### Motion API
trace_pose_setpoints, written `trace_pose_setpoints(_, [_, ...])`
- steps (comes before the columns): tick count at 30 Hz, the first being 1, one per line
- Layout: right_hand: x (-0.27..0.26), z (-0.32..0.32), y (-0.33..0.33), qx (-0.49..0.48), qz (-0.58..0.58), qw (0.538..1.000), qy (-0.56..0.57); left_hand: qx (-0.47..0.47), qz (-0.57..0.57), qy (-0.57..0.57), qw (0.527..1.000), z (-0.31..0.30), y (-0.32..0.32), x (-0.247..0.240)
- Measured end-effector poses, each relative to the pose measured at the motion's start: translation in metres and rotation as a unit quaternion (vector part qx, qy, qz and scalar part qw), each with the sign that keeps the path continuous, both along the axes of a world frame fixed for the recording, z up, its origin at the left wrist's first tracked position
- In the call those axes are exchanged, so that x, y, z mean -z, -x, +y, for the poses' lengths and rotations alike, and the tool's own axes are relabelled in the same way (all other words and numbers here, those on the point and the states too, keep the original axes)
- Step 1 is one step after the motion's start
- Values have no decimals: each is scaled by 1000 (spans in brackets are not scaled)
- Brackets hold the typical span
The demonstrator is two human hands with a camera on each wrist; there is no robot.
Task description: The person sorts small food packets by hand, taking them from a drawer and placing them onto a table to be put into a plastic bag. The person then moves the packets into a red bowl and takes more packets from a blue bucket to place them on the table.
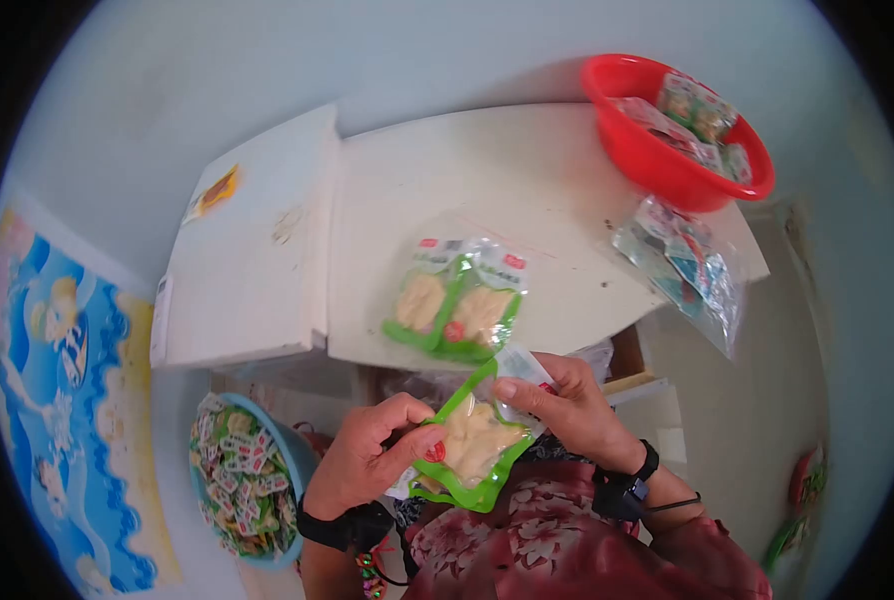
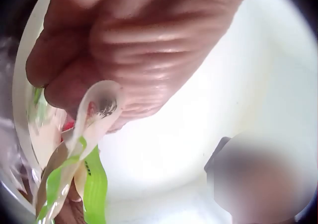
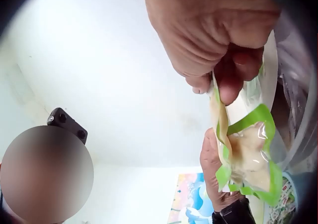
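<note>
Both hands hold green-edged clear food packets with pale pieces inside, close to the torso at the table's front edge. My left hand (image 1: 372, 455) pinches the left side of the front packet (image 1: 479, 440), thumb on its face. At the upper right corner, my right hand (image 1: 582, 410) grips the packet with the thumb on top. The right wrist view shows one packet (image 3: 253, 152) facing the camera beside another nearly edge-on under the right fingers. In the left wrist view the packet's pale corner (image 2: 99, 102) curls up by the left fingers. Two similar packets (image 1: 457, 305) lie side by side just beyond.
The white table (image 1: 527, 170) carries a red basin (image 1: 637, 160) of packets at the back right. A clear bag (image 1: 682, 260) with packs lies over its right edge. A raised white box-like surface (image 1: 252, 260) stands left. Below it sits a blue tub (image 1: 297, 460) full of small packets.
</note>
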State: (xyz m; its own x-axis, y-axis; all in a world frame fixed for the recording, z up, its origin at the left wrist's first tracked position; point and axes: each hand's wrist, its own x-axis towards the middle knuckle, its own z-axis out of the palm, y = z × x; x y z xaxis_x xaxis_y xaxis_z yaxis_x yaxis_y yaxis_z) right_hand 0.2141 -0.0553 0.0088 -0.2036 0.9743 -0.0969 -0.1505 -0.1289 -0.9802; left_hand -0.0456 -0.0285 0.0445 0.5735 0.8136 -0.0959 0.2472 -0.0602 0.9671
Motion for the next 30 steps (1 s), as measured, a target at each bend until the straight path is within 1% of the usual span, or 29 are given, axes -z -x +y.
trace_pose_setpoints(1, [2,-4,-4,37,6,999,-9,-9,-37,30,999,0,-10,4])
trace_pose_setpoints(2, [4,-6,-8,72,13,997,-20,-7,-50,38,998,3,-18,11])
trace_pose_setpoints(5, [9,-12,-24,151,41,987,-25,-39,-129,149,980,6,-54,8])
trace_pose_setpoints(6, [13,-12,-31,178,24,983,-49,-49,-142,178,972,7,-66,9])
trace_pose_setpoints(8, [20,-12,-45,224,-12,970,-96,9,-76,81,994,18,-81,11])
trace_pose_setpoints(9, [17,-12,-52,246,-10,964,-101,34,-44,31,998,22,-89,10])
trace_pose_setpoints(10, [13,-12,-59,267,-8,958,-105,38,-57,89,994,25,-100,1])
trace_pose_setpoints(11, [10,-13,-67,288,-6,951,-110,36,-70,100,992,28,-109,-3])
trace_pose_setpoints(12, [15,-11,-74,322,-21,936,-137,33,-83,110,990,32,-117,-7])
trace_pose_setpoints(13, [15,-12,-84,361,-10,922,-140,31,-94,121,988,34,-124,-9])
trace_pose_setpoints(14, [13,-12,-95,398,1,906,-142,57,-95,104,988,42,-124,-8])
trace_pose_setpoints(15, [12,-11,-106,435,13,889,-144,37,-91,80,992,48,-128,-6])
trace_pose_setpoints(16, [8,-12,-115,460,54,876,-135,18,-87,56,994,55,-133,-5])
trace_pose_setpoints(18, [9,-17,-128,479,79,864,-135,-12,-94,7,995,66,-148,-8])
trace_pose_setpoints(19, [10,-21,-133,487,89,859,-132,-27,-112,6,993,72,-159,-8])
trace_pose_setpoints(20, [12,-26,-134,489,81,862,-104,-42,-129,5,991,79,-170,-6])
trace_pose_setpoints(21, [14,-27,-131,492,68,860,-115,-57,-146,3,988,87,-180,-3])
trace_pose_setpoints(23, [20,-29,-123,494,47,857,-136,-49,-151,-7,987,103,-199,7])
trace_pose_setpoints(25, [26,-32,-120,477,22,868,-138,-48,-159,-4,986,115,-215,18])
trace_pose_setpoints(26, [26,-31,-116,471,18,869,-149,-36,-152,-5,988,122,-220,24])
trace_pose_setpoints(29, [26,-34,-111,453,-14,877,-162,-18,-75,-21,997,124,-227,30])
trace_pose_setpoints(30, [26,-34,-110,448,-23,879,-162,-34,-23,-111,993,120,-224,27])
